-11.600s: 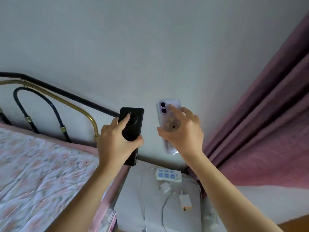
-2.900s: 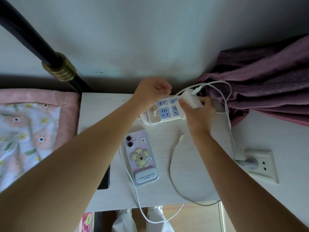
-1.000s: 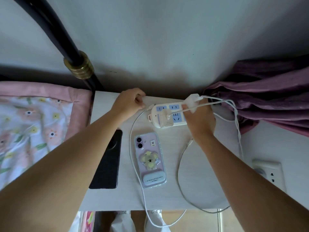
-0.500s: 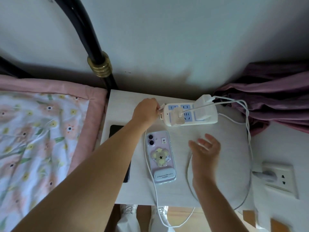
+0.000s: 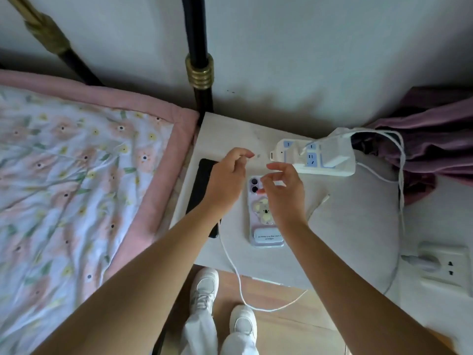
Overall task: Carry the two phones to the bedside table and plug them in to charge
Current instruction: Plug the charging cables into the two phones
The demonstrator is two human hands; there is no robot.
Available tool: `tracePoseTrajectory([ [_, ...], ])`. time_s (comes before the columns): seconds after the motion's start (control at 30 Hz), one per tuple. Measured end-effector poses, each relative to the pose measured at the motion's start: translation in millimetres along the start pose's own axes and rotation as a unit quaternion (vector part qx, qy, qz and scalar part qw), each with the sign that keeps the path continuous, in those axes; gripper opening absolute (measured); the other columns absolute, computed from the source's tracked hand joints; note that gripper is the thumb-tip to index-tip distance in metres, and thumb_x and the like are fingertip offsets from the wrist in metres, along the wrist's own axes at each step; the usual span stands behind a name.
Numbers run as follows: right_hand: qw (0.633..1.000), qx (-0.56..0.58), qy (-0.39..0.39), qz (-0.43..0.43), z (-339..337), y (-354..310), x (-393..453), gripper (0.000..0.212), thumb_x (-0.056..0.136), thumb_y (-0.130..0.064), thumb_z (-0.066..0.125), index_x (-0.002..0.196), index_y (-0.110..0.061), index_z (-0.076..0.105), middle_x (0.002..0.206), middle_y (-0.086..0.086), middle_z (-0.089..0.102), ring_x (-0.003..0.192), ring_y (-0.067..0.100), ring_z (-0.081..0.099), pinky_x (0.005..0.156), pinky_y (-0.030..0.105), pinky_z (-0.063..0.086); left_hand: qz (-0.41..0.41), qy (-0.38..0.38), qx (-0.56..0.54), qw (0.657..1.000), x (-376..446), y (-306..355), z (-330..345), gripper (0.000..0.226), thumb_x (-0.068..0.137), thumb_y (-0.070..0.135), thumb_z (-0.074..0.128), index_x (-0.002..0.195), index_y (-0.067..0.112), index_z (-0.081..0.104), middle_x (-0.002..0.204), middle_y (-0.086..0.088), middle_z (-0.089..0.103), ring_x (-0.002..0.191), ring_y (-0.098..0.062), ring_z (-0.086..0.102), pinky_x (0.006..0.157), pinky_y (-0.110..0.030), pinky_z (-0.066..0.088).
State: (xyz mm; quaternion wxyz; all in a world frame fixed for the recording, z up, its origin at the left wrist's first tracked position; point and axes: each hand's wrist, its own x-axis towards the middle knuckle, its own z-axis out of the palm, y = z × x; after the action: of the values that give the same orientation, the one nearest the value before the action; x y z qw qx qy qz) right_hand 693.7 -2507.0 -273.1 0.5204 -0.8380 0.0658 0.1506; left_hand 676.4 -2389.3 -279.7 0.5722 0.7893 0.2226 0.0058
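Observation:
Two phones lie face down on the white bedside table (image 5: 345, 234). The black phone (image 5: 202, 185) is at the table's left edge, partly under my left arm. The purple phone (image 5: 266, 237), with a koala grip on its back, lies to its right. My left hand (image 5: 227, 178) hovers with curled fingers above the black phone's top. A white cable (image 5: 238, 278) runs out from under that wrist and loops off the front edge. My right hand (image 5: 284, 193) is over the purple phone's camera end with its fingers apart. No cable shows in either phone.
A white power strip (image 5: 330, 171) with a white adapter (image 5: 337, 149) plugged in lies at the back right. A loose cable end (image 5: 325, 198) rests beside my right hand. A wall socket (image 5: 445, 267) is at the right, a purple curtain (image 5: 435, 139) behind, the bed (image 5: 76, 175) at the left.
My left hand has drawn back from the power strip's left end to above the black phone. My right hand moved left over the purple phone's top. The view shifted left.

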Motion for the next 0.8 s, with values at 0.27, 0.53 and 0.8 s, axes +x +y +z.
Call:
tracePoseTrajectory([
  [0.27, 0.993, -0.071, -0.076, -0.057, 13, 10, -17, 0.017, 0.09, -0.014, 0.055, 0.101, -0.026, 0.057, 0.089, -0.008, 0.063, 0.086, 0.01, 0.061, 0.073, 0.02, 0.052, -0.1, 0.185, -0.095, 0.973, -100, -53, -14, 0.02, 0.096, 0.02, 0.052, 0.1, 0.018, 0.072, 0.078, 0.012, 0.066, 0.073, 0.004, 0.06, 0.068, -0.015, 0.044],
  [0.53, 0.976, -0.174, -0.128, 0.026, 68, 5, -28, 0.051, 0.079, -0.02, 0.069, 0.126, -0.015, 0.048, 0.106, 0.0, 0.058, 0.096, 0.019, 0.057, 0.072, 0.029, 0.044, -0.168, 0.267, -0.125, 0.941, -111, -89, -19, 0.032, 0.096, 0.009, 0.048, 0.128, 0.007, 0.056, 0.096, -0.01, 0.069, 0.077, -0.004, 0.066, 0.066, -0.003, 0.043],
  [0.8, 0.975, -0.142, -0.108, 0.131, 76, -9, -28, 0.034, 0.076, -0.021, 0.077, 0.102, -0.003, 0.065, 0.075, 0.001, 0.055, 0.069, 0.018, 0.053, 0.066, 0.032, 0.05, -0.139, 0.215, -0.109, 0.961, -99, -94, -28, 0.028, 0.096, 0.013, 0.048, 0.085, -0.011, 0.056, 0.055, -0.004, 0.04, 0.049, -0.007, 0.044, 0.05, -0.012, 0.03],
])
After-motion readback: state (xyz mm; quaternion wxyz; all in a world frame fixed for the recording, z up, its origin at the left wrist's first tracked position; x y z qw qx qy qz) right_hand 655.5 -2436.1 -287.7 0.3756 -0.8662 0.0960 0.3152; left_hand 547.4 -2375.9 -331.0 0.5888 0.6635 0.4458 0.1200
